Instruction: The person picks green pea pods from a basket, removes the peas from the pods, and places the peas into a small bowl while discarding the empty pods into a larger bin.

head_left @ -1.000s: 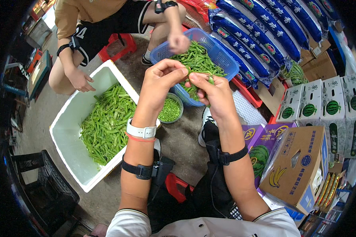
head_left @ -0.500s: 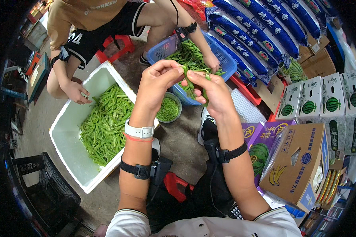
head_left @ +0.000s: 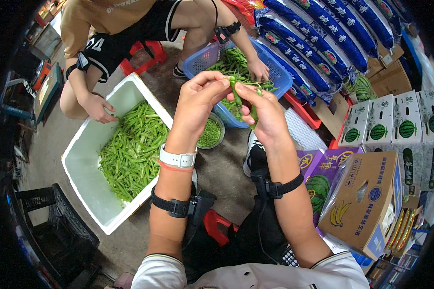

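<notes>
Fingers of left hand and right hand, both raised, pinch a green pod. Its long axis points eleven o'clock to five.

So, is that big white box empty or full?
Partly filled: green pods are heaped inside the white box, leaving its left side bare.

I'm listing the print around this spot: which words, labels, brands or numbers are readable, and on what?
Wording withheld; places only:
Blue sacks: large white characters, readable.
White boxes: dark characters.
Brown box: blue characters.
Purple box: yellow characters.
Tan shirt: pale letters, unclear.
Black shorts: white number, unclear.
Gold packs: any print too small.
Held pod: none.
</notes>
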A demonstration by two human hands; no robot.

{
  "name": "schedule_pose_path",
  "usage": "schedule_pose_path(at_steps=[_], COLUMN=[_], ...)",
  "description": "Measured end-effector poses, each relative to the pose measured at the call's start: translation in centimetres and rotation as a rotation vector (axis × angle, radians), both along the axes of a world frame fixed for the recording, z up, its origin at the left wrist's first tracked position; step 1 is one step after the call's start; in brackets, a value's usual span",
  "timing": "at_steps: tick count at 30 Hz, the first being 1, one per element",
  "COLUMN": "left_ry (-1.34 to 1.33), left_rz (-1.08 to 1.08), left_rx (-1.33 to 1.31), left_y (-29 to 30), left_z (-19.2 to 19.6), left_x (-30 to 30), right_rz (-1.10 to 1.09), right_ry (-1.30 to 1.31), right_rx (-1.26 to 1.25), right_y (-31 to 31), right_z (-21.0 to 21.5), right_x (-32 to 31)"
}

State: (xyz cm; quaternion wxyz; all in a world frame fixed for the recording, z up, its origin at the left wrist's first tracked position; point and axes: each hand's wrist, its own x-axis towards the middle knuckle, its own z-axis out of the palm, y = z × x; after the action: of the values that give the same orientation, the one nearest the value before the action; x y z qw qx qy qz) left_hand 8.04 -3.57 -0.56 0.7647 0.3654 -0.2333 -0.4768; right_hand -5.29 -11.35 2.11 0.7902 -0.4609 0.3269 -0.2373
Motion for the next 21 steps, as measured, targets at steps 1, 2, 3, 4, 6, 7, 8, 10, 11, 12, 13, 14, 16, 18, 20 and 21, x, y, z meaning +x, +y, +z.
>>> schedule_pose_path(at_steps=[1, 2, 3, 4, 6, 7, 8, 10, 11, 12, 13, 14, 16, 18, 20, 21], left_ry=[-0.001, 0.0, -0.031, -0.062, -0.087, -0.113, -0.114, -0.106, -0.106, -0.16, -0.213, -0.213, -0.256, -0.265, -0.275, -0.312], left_rz=[0.008, 0.009, 0.015, 0.022, 0.028, 0.034, 0.034, 0.044, 0.045, 0.067, 0.09, 0.09, 0.103, 0.101, 0.1, 0.113], left_rx=[0.006, 0.005, 0.018, 0.03, 0.036, 0.042, 0.043, 0.02, 0.021, 0.043, 0.066, 0.066, 0.072, 0.08, 0.089, 0.103], left_y=[0.01, -0.01, -0.03, -0.06, -0.11, -0.12, -0.13, -0.12, -0.11, -0.14, -0.13, -0.09, -0.11, -0.02, 0.06, 0.06], left_z=[0.01, -0.02, -0.06, -0.1, -0.18, -0.2, -0.23, -0.25, -0.22, -0.24, -0.25, -0.23, -0.03, 0.14, 0.16, 0.19], left_x=[-0.01, 0.01, 0.04, 0.06, 0.11, 0.14, 0.15, 0.14, 0.15, 0.14, 0.14, 0.14, 0.06, 0.11, 0.09, 0.04], right_rz=[0.001, 0.002, 0.004, 0.003, -0.003, -0.003, -0.001, 0.003, 0.008, 0.013, 0.013, 0.021, 0.027, 0.026, 0.013, -0.002], right_ry=[0.001, -0.003, -0.007, -0.006, -0.009, -0.01, -0.023, -0.035, -0.032, -0.028, -0.027, -0.042, -0.056, -0.048, -0.033, -0.019], right_rx=[-0.001, 0.015, 0.032, 0.033, 0.055, 0.057, 0.073, 0.089, 0.089, 0.087, 0.088, 0.086, 0.083, 0.081, 0.081, 0.081], right_y=[0.0, 0.02, 0.04, 0.02, -0.01, -0.02, -0.03, -0.04, -0.04, -0.08, -0.12, -0.14, -0.19, -0.15, -0.09, -0.05], right_z=[0.0, 0.03, 0.01, -0.03, -0.1, -0.12, -0.15, -0.21, -0.27, -0.39, -0.55, -0.73, -0.73, -0.66, -0.73, -0.75], right_x=[0.01, 0.02, 0.02, 0.03, 0.09, 0.09, 0.07, 0.14, 0.19, 0.21, 0.24, 0.28, 0.26, 0.29, 0.4, 0.49])
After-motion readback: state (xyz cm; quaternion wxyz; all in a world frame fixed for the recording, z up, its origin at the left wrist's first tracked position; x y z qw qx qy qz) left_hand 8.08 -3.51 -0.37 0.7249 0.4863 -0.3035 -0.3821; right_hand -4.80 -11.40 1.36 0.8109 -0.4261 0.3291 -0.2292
